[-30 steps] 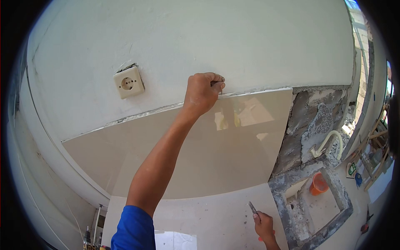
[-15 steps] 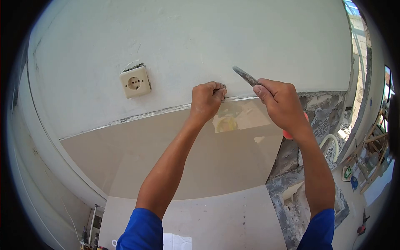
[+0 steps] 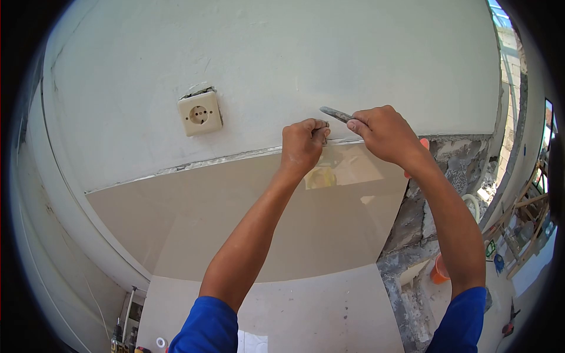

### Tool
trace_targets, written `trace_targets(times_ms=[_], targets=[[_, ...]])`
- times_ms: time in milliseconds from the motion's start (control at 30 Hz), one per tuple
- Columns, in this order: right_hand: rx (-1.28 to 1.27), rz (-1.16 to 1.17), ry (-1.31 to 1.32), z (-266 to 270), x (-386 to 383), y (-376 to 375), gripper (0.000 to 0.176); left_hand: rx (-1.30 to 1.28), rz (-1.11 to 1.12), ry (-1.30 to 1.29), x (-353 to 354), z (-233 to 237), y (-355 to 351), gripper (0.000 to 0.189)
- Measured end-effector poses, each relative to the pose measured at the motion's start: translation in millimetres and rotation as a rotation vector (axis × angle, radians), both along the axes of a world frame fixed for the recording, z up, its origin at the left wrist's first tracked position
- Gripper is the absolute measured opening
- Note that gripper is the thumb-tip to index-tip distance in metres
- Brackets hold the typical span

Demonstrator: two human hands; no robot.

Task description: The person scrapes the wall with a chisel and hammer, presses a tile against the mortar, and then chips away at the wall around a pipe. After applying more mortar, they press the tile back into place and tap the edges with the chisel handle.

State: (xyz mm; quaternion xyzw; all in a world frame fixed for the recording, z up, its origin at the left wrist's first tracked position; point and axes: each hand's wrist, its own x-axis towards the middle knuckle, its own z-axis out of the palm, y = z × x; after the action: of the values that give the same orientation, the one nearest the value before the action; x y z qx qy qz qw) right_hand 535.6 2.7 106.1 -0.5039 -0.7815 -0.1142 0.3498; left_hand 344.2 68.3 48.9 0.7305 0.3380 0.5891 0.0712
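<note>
My left hand [image 3: 304,141] is closed in a pinch against the white wall [image 3: 265,76], just above the top edge of the beige tile panel [image 3: 235,217]. Something small and dark shows between its fingertips, too small to name. My right hand [image 3: 385,132] is wrapped round a grey, flat-ended metal tool [image 3: 336,114]. The tool points left, and its tip is just above and beside my left fingertips. Part of a red-orange object [image 3: 424,143] shows behind my right hand.
A cream wall socket [image 3: 200,113] sits loose in the wall at left. Broken masonry [image 3: 412,217] lies right of the tiles, with an orange cup [image 3: 439,270] beside my right forearm. Tools [image 3: 119,338] stand at lower left; pliers [image 3: 509,320] lie at lower right.
The metal tool has swung down and left, close to my left fingertips. My right hand has moved slightly with it. The view has shifted a little, and the orange cup now shows.
</note>
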Motion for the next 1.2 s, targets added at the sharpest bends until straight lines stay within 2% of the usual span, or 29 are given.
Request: trace_targets(times_ms=[133, 233, 333, 433, 533, 633, 667, 767, 867, 967, 1000, 1100, 1200], targets=[[0.071, -0.011, 0.118, 0.8, -5.3, -6.2, 0.038, 0.009, 0.003, 0.000, 0.9, -0.9, 0.8, 0.015], [0.009, -0.060, -0.116, -16.5, -3.6, 5.7, 0.039, -0.037, 0.035, 0.050, -1.8, 3.5, -3.7, 0.016], [0.050, -0.058, -0.005, -9.0, -2.2, -1.9, 0.039, -0.036, 0.022, 0.021, 0.4, 0.9, -0.3, 0.015], [0.195, 0.001, 0.009, -16.6, 1.0, 7.2, 0.038, -0.042, 0.031, 0.025, 0.0, 2.7, -1.9, 0.015], [-0.014, -0.034, -0.152, -13.9, 2.2, 7.5, 0.037, -0.040, 0.026, 0.023, -0.9, 4.0, -2.0, 0.016], [0.128, -0.017, 0.153, -4.7, 0.7, -0.1, 0.038, -0.039, 0.030, 0.007, 1.9, 3.9, -4.6, 0.016], [0.187, 0.016, 0.152, -11.2, 0.4, 3.1, 0.039, -0.043, 0.040, 0.006, 1.9, 3.6, -6.3, 0.016], [0.019, -0.015, -0.125, -19.9, 2.7, 11.4, 0.038, -0.032, 0.057, 0.036, 0.6, 3.2, -1.6, 0.016], [0.045, -0.038, 0.095, 0.0, 4.0, -6.2, 0.036, 0.006, 0.060, 0.030, 1.4, 1.4, 1.2, 0.016], [0.084, -0.115, -0.169, -18.9, 2.2, 0.7, 0.035, -0.036, 0.072, 0.047, 1.4, 3.5, -1.7, 0.016], [0.030, -0.124, -0.170, -18.8, 0.0, 2.0, 0.034, -0.040, 0.077, 0.049, 1.0, 5.0, -3.4, 0.016], [0.011, -0.099, -0.060, 3.1, 2.0, -8.7, 0.035, -0.039, 0.072, 0.031, 3.1, 4.8, -3.8, 0.016], [0.165, -0.034, -0.002, -12.8, 2.7, 3.3, 0.030, -0.040, 0.083, 0.036, 3.3, 3.7, -3.0, 0.016]])
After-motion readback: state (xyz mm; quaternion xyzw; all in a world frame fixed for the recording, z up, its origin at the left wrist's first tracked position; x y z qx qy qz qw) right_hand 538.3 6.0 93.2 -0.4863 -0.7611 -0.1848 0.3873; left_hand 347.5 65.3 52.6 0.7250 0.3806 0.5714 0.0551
